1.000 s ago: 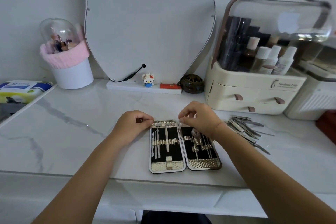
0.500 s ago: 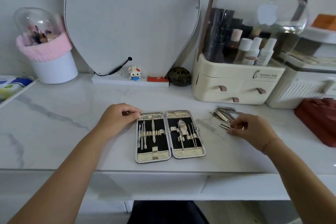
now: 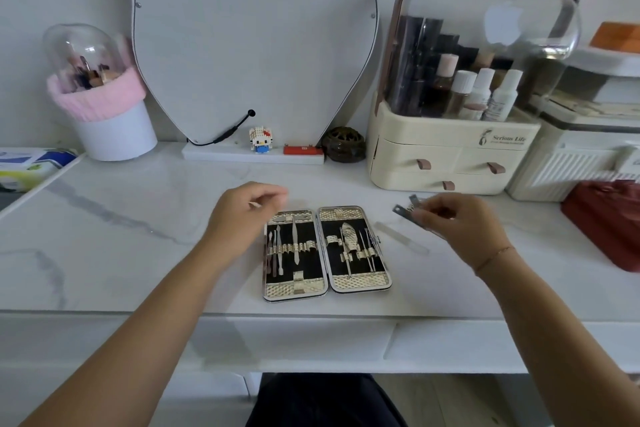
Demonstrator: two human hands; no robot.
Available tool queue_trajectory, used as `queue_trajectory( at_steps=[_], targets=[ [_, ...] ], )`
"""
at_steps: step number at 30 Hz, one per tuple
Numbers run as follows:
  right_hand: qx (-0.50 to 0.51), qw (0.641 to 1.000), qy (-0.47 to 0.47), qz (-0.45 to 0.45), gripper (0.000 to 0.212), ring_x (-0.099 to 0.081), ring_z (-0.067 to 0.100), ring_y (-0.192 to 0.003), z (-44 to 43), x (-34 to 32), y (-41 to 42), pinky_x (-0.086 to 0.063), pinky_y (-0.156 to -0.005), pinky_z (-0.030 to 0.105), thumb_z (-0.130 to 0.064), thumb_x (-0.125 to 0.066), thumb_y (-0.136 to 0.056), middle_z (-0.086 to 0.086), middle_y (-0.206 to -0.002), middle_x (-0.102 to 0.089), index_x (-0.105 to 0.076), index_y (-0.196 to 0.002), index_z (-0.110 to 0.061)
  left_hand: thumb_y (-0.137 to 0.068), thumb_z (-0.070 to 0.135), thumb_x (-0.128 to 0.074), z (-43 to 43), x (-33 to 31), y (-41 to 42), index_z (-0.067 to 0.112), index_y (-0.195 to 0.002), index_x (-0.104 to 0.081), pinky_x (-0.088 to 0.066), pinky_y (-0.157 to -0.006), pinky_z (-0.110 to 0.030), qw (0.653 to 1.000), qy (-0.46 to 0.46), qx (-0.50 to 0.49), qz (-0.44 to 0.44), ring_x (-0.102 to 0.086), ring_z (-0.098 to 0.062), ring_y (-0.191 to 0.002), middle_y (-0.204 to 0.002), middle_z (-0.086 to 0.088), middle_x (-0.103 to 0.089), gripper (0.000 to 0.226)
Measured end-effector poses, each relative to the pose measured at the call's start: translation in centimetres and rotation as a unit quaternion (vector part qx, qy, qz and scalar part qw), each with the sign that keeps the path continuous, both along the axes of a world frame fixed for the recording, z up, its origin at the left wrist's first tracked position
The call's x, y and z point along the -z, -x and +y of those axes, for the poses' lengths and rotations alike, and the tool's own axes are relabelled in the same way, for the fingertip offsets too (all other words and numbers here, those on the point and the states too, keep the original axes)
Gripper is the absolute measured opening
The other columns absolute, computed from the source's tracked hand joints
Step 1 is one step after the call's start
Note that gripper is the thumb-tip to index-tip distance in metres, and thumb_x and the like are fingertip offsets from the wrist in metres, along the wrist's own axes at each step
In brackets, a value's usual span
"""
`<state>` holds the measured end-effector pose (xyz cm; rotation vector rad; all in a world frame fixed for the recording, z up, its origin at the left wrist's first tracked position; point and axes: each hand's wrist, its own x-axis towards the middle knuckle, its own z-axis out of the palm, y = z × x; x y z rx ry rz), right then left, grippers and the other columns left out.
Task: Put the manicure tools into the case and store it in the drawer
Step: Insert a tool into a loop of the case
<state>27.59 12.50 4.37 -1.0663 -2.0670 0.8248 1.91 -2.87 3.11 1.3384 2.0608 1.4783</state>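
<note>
- The case (image 3: 327,253) is laid open flat on the white marble table (image 3: 121,236), near its front edge; several tools are held under the straps of both halves.
- The left hand (image 3: 242,215) is rested at the case's far left corner, fingers curled together; whether anything is pinched cannot be told.
- The right hand (image 3: 457,222) is raised to the right of the case, clamped on metal manicure tools (image 3: 407,211).
- A clear nail file (image 3: 401,237) is seen lying on the table between case and right hand.
- A cream drawer organizer (image 3: 446,163) is placed behind, its drawers closed.
</note>
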Motion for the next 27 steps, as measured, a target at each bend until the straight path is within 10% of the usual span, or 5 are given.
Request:
queue_trajectory(
  at_steps=[5, 18, 27],
  targets=[
    [-0.156, 0.972, 0.149, 0.094, 0.006, -0.053, -0.001, -0.050, -5.4, -1.4, 4.2, -0.042, -0.052, 0.008, -0.012, -0.071, -0.078, -0.006, -0.057, -0.065, -0.071, -0.073, -0.010, -0.080, 0.040, -0.063, -1.4, -1.9, -6.9, 0.027, -0.096, -0.070, -0.053, -0.071, -0.017, 0.983, 0.037, 0.136, -0.120, -0.069, -0.005, -0.079, -0.085, 0.007, -0.075, 0.021],
    [-0.284, 0.895, 0.246, 0.240, 0.010, -0.045, 0.010, -0.050, -8.0, 0.8, 7.7, -0.038, -0.054, 0.021, -0.015, -0.068, -0.075, 0.017, -0.072, -0.057, -0.066, -0.067, -0.021, -0.088, 0.014, -0.060, -3.7, -0.7, -5.6, 0.004, -0.082, -0.068, -0.050, -0.051, -0.016, 0.900, 0.002, 0.008, -0.435, -0.066, -0.012, -0.055, -0.068, -0.009, -0.072, 0.015],
    [-0.295, 0.884, 0.222, 0.287, 0.019, -0.056, 0.008, -0.066, -8.3, 1.7, 8.0, -0.048, -0.067, 0.018, 0.008, -0.064, -0.077, -0.001, -0.078, -0.065, -0.059, -0.084, -0.009, -0.088, 0.012, -0.059, -3.4, -0.5, -5.3, 0.005, -0.077, -0.066, -0.048, -0.045, -0.015, 0.858, -0.018, -0.030, -0.513, -0.064, -0.011, -0.049, -0.061, -0.008, -0.070, 0.014]
  ],
)
